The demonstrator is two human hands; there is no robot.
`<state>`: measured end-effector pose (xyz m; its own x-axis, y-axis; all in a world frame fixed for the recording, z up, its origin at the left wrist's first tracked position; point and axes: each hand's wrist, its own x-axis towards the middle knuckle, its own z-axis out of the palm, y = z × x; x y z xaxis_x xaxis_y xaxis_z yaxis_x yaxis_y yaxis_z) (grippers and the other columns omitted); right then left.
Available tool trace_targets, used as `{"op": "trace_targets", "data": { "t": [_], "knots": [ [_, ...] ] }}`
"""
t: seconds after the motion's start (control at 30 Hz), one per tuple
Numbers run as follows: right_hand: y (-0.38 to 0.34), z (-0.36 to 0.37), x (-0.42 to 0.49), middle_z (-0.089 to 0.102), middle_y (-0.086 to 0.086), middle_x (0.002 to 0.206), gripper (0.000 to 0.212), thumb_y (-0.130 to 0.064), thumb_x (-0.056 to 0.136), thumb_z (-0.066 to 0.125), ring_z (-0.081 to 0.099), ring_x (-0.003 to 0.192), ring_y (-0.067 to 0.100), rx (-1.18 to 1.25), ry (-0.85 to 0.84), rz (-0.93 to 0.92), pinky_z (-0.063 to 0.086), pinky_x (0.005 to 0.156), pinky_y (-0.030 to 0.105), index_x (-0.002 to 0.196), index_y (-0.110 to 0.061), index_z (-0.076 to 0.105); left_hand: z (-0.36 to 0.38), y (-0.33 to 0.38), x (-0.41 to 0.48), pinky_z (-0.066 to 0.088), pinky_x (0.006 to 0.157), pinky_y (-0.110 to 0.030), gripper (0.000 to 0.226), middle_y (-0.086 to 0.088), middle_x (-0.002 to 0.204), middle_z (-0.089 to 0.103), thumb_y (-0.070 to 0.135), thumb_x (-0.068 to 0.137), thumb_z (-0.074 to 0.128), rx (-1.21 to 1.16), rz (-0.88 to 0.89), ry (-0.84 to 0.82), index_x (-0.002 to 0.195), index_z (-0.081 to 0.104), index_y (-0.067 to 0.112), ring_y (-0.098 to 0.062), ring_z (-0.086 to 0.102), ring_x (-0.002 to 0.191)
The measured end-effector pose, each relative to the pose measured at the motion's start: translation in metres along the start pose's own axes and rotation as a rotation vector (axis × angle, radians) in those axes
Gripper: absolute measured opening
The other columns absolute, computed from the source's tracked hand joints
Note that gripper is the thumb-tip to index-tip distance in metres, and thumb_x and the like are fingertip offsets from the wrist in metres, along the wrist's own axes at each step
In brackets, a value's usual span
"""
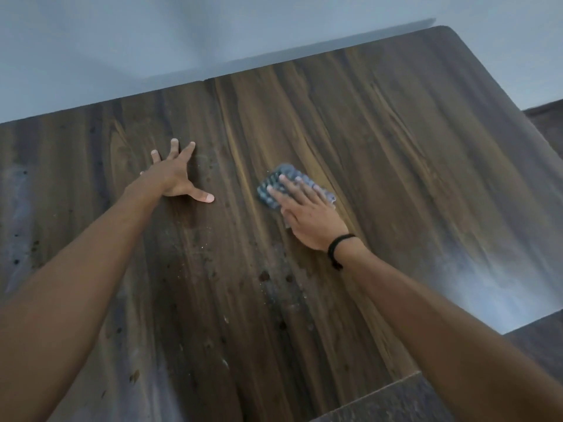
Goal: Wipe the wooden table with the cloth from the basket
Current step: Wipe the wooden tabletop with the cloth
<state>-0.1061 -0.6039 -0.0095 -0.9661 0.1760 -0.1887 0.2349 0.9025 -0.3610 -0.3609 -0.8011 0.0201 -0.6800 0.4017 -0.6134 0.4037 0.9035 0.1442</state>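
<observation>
The dark wooden table [380,141] fills most of the view, its grain running away from me. A small blue-grey textured cloth [275,182] lies flat near the table's middle. My right hand [307,214] presses down on it with straight fingers, covering its near half; a black band circles that wrist. My left hand [173,175] rests flat on the bare wood to the left of the cloth, fingers spread wide. The basket is out of view.
Dust, crumbs and dark spots [274,281] mark the wood between my arms and along the left side. A pale wall [182,41] runs behind the table's far edge. The table's right edge [524,123] drops to a dark floor.
</observation>
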Motion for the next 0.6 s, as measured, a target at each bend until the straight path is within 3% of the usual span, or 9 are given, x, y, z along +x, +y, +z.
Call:
{"op": "trace_targets", "data": {
  "t": [0.07,0.17,0.23,0.37,0.5,0.6],
  "knots": [
    [-0.013,0.006,-0.002,-0.002,-0.006,0.168,0.053,-0.034,0.108,0.023,-0.007,0.154,0.021,0.035,0.053,0.173,-0.006,0.123,0.047,0.158,-0.041,0.007,0.000,0.001,0.001,0.011,0.114,-0.072,0.145,0.008,0.162,-0.028,0.062,0.052,0.087,-0.007,0.000,-0.010,0.155,-0.014,0.041,-0.043,-0.019,0.148],
    [-0.035,0.026,-0.026,0.001,-0.007,0.168,0.053,-0.034,0.108,0.024,-0.005,0.154,0.021,-0.009,0.046,-0.017,-0.005,0.122,0.044,0.158,-0.041,0.008,0.003,0.002,-0.004,0.009,0.115,-0.070,0.144,0.006,0.162,-0.026,0.063,0.053,0.085,-0.017,-0.035,0.003,0.156,-0.013,0.039,-0.045,-0.018,0.147],
    [-0.018,0.017,-0.015,0.004,-0.010,0.168,0.055,-0.034,0.108,0.025,-0.002,0.154,0.017,0.015,0.042,-0.036,0.000,0.125,0.045,0.159,-0.038,0.005,0.007,0.004,-0.009,0.010,0.114,-0.071,0.142,0.005,0.163,-0.026,0.064,0.054,0.085,-0.016,-0.044,0.033,0.156,-0.012,0.039,-0.045,-0.017,0.148],
    [-0.026,0.012,0.005,0.004,-0.006,0.168,0.061,-0.031,0.106,0.028,-0.001,0.154,0.020,0.099,0.113,0.231,0.002,0.124,0.048,0.161,-0.026,0.001,0.021,0.010,-0.019,0.008,0.115,-0.071,0.147,0.005,0.163,-0.025,0.072,0.042,0.079,-0.094,-0.037,0.006,0.155,-0.010,0.042,-0.041,-0.019,0.148],
    [-0.028,0.028,-0.027,0.007,-0.010,0.167,0.055,-0.035,0.107,0.027,0.000,0.154,0.016,0.036,0.086,0.016,-0.001,0.123,0.041,0.160,-0.030,0.011,0.035,0.013,-0.026,0.007,0.115,-0.070,0.148,0.005,0.162,-0.028,0.068,0.045,0.083,-0.094,-0.038,0.007,0.155,-0.012,0.040,-0.040,-0.021,0.148],
    [-0.023,0.021,-0.013,0.009,-0.007,0.167,0.059,-0.033,0.107,0.028,0.001,0.154,0.017,0.121,0.127,0.203,0.000,0.125,0.045,0.161,-0.025,0.005,0.034,0.012,-0.029,0.007,0.115,-0.070,0.151,0.007,0.162,-0.027,0.069,0.041,0.082,-0.099,-0.038,0.015,0.155,-0.012,0.040,-0.039,-0.022,0.148]
  ]
}}
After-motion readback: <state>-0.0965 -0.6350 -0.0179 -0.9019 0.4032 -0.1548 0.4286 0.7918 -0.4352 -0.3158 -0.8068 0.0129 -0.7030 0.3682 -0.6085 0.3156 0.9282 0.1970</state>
